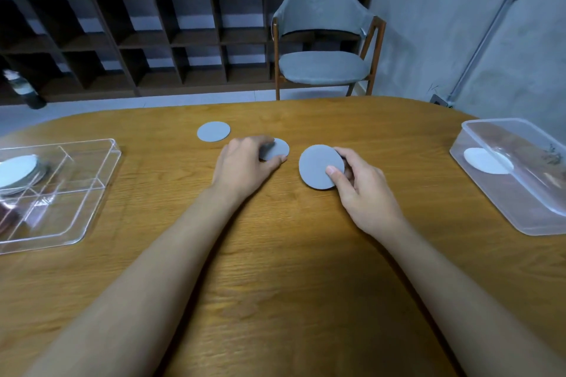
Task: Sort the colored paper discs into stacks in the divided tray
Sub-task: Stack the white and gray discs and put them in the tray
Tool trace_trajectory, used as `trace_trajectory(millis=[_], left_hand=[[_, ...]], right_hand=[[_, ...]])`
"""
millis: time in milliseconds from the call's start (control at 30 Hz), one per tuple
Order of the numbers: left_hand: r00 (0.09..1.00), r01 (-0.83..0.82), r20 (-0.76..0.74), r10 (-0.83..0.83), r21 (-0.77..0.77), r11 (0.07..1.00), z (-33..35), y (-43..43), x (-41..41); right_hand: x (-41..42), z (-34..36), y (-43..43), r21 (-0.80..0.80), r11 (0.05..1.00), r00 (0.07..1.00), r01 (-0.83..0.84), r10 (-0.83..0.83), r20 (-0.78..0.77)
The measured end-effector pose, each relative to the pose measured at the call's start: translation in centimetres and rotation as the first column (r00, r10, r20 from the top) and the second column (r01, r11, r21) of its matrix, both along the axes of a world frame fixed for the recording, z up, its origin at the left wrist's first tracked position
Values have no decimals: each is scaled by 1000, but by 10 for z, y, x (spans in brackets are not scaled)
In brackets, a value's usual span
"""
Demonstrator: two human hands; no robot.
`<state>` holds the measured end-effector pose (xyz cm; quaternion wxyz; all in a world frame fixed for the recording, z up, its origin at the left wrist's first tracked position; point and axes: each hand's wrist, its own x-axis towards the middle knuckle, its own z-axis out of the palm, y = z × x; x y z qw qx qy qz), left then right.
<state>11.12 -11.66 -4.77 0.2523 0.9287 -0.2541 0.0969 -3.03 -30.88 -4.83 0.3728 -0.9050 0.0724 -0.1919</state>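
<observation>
Table; tray cropped; left hand half-hides disc; right hand pinches second disc

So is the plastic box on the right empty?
Not empty. A white disc lies inside the clear plastic box. Whether anything else is in there, I cannot tell.

Bare table gives free passage between the divided tray at 9 o'clock and the clear tub at 3 o'clock. Their upright walls block low sweeps. A loose grey disc lies flat at 11 o'clock.
</observation>
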Motion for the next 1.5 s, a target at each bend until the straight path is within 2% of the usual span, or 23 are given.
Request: trace_trajectory(millis=[133, 233, 367, 433, 533, 600, 667, 733, 900, 1033, 1167, 1267, 1400, 1500], left_hand=[[974, 58, 210, -83, 126, 990, 4, 7, -8], [950, 88, 297, -97, 44, 995, 6, 20, -24], [991, 27, 131, 10, -278, 960, 5, 44, -51], [999, -39, -15, 37, -413, 910, 7, 54, -66], [968, -75, -240, -71, -552, 831, 6, 61, -73], [953, -77, -277, -118, -604, 794, 4, 64, -70], [926, -116, -333, -179, -701, 703, 4, 64, -66], [900, -129, -366, -235, -741, 659, 4, 66, -64], [917, -69, -333, -220, -676, 734, 2, 63, -64], [939, -129, -323, -121, -656, 744, 1, 59, -65], [937, -79, -316, -148, -604, 793, 3, 59, -70], [951, -40, -272, -146, -577, 816, 4, 57, -73], [984, -37, -166, -70, -566, 823, 1, 55, -75], [997, 6, -60, -46, -534, 845, -2, 49, -80]], right_hand=[[-4, -3, 1, 26, 1000, 1000, 9, -9, -8], [-6, -2, 3, 18, 1000, 1000, 0, 1, -22], [-7, 2, 15, 21, 1000, 1000, -17, 17, -16], [-6, 6, 25, 1, 1000, 999, -32, 32, -27], [-2, 8, 39, -12, 999, 999, -48, 48, -25], [2, 8, 46, -10, 999, 999, -45, 45, -22], [7, 8, 49, 1, 999, 999, -32, 32, -15], [11, 10, 50, 3, 1000, 1000, -9, 10, -18], [13, 8, 56, -9, 998, 998, -64, 64, -12], [9, 5, 59, 24, 990, 990, -138, 139, -13], [5, 5, 63, 58, 980, 982, -190, 190, -11], [4, 6, 65, 30, 978, 977, -209, 210, -48], [0, 9, 71, -22, 972, 956, -232, 224, -192], [2, 9, 74, -125, 963, 953, -237, 206, -220]])
